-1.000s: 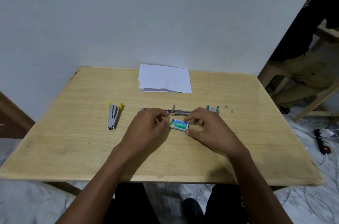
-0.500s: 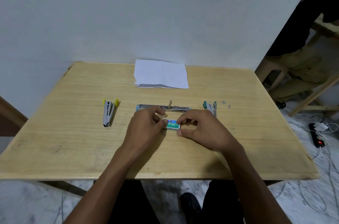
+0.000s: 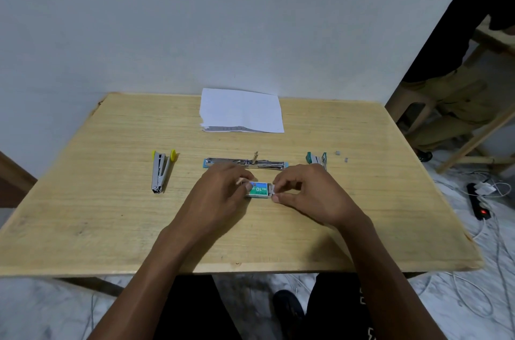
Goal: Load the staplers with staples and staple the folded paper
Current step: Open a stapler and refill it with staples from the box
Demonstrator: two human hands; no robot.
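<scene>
My left hand (image 3: 223,194) and right hand (image 3: 306,194) pinch opposite ends of the staple box (image 3: 259,189) on the table (image 3: 111,214). Just behind lies the opened stapler (image 3: 245,163); yellow stapler (image 3: 161,169) left, green stapler (image 3: 317,158) right, folded paper (image 3: 241,111) beyond.

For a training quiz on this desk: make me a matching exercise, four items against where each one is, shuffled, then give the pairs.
1. folded paper
2. yellow-tipped stapler
3. staple box
4. opened-out stapler

a. held between the left hand and right hand
b. on the left part of the table
c. at the far edge, by the wall
d. flat, just beyond the hands

Pairs: 1-c, 2-b, 3-a, 4-d
</scene>
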